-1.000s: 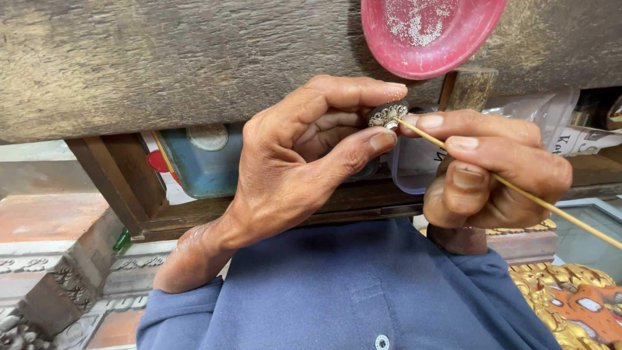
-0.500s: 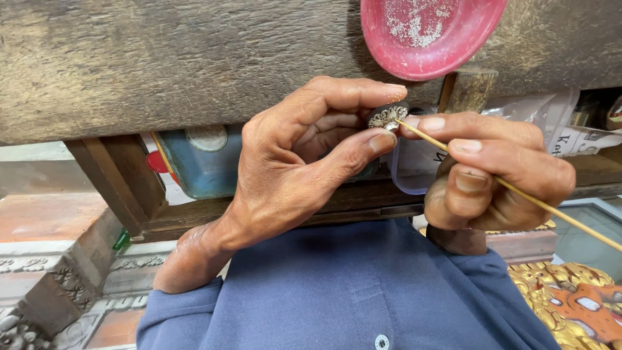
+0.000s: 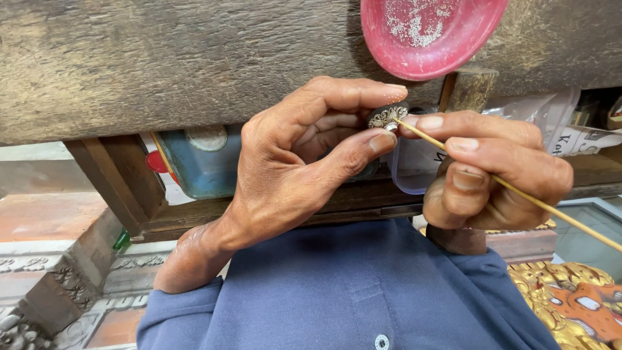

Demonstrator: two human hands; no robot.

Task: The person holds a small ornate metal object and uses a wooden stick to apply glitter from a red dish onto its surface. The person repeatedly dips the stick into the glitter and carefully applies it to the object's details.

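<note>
Two hands meet just below the edge of our worn wooden counter (image 3: 162, 58). Our left hand (image 3: 291, 168) is closed in a pinch, thumb and forefinger gripping a small round ornament (image 3: 387, 116) with pale beaded trim. Our right hand (image 3: 492, 168) curls around a thin bamboo stick (image 3: 518, 191), held like a pen, its tip touching the ornament's face. Above them on the counter sits a pink dish (image 3: 431, 32) dusted with fine grains. Behind our left hand a blue tin (image 3: 201, 165) rests on the shelf underneath.

One red dish (image 3: 433, 35), one thin stick (image 3: 518, 191), one small ornament (image 3: 387, 116).
</note>
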